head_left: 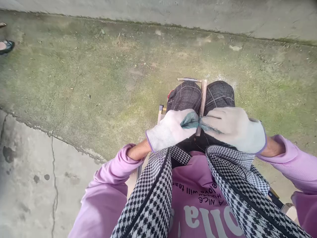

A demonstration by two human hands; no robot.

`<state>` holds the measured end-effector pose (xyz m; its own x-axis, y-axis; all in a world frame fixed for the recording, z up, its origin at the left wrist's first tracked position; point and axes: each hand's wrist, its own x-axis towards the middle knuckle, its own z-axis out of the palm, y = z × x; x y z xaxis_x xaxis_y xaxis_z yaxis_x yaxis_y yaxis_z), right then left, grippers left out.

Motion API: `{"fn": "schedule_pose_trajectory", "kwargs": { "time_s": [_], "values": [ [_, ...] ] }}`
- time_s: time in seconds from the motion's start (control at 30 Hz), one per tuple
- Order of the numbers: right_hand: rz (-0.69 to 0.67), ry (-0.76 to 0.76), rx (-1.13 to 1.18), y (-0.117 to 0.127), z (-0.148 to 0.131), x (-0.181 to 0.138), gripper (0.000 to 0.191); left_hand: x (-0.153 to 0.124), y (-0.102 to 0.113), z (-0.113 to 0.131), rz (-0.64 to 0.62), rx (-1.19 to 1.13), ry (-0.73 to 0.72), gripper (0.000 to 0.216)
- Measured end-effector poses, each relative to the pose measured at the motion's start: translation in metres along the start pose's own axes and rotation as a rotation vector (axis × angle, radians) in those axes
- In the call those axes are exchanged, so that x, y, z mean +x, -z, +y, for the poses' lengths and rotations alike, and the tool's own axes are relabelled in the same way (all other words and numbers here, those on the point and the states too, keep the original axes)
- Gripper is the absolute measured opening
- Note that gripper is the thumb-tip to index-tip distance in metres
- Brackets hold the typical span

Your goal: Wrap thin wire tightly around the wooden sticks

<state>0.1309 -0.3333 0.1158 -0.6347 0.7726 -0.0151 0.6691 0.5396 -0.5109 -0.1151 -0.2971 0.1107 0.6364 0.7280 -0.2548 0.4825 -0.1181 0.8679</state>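
My left hand (174,127), in a white knit glove with a grey-green palm, is closed with its fingertips pinched together. Just beside it my right hand (229,129), gloved alike, is pinched too, and the two sets of fingertips meet above my lap. What lies between them is hidden or too small to make out. Under the fingertips runs a flat wooden bar (203,96), between my knees. At its far end a thin rod (189,79) sticks out to the left, partly dark or wrapped. Whether either hand touches the bar, I cannot tell.
I am seated, with dark checked trousers (188,96) and a houndstooth garment (146,198) over a pink top. Part of a chair frame (160,110) shows at my left. Mossy ground (111,72) meets cracked concrete (29,175). Another person's shoe (7,47) is at far left.
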Motion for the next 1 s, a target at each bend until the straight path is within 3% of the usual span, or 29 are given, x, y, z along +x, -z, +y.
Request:
{"fn": "schedule_pose_trajectory", "kwargs": {
  "time_s": [0.07, 0.13, 0.2, 0.27, 0.37, 0.5, 0.63, 0.73, 0.87, 1.0],
  "values": [
    [-0.037, 0.121, -0.149, 0.006, -0.001, 0.000, 0.029, 0.007, 0.003, -0.005, -0.131, -0.318, 0.087, 0.004],
    [-0.040, 0.169, -0.190, 0.011, -0.002, 0.000, 0.033, 0.014, 0.001, -0.016, -0.296, -0.575, 0.182, 0.010],
    [0.008, 0.170, -0.155, 0.011, -0.001, -0.001, 0.033, 0.017, -0.005, -0.026, -0.417, -0.759, 0.323, 0.020],
    [0.085, 0.083, -0.048, 0.007, 0.004, -0.002, 0.030, 0.018, -0.011, -0.030, -0.434, -0.815, 0.361, 0.024],
    [0.165, -0.160, 0.307, 0.000, 0.013, -0.002, 0.029, 0.012, -0.012, -0.022, -0.248, -0.674, 0.225, 0.019],
    [0.050, -0.340, 0.699, -0.001, 0.021, -0.004, 0.027, 0.000, -0.010, -0.006, -0.011, -0.245, 0.091, 0.010],
    [0.044, -0.445, 0.668, 0.001, 0.017, -0.003, 0.022, -0.007, -0.015, 0.002, 0.069, 0.223, 0.065, 0.012],
    [0.007, -0.462, 0.580, 0.001, 0.007, 0.001, 0.021, -0.007, -0.020, 0.004, 0.063, 0.432, 0.048, 0.014],
    [-0.052, -0.508, 0.557, 0.000, 0.000, 0.002, 0.021, -0.006, -0.020, 0.004, 0.070, 0.406, 0.014, 0.016],
    [0.000, -0.502, 0.654, -0.001, 0.005, -0.004, 0.014, -0.003, -0.010, 0.000, 0.025, -0.023, 0.016, 0.017]
  ]
}}
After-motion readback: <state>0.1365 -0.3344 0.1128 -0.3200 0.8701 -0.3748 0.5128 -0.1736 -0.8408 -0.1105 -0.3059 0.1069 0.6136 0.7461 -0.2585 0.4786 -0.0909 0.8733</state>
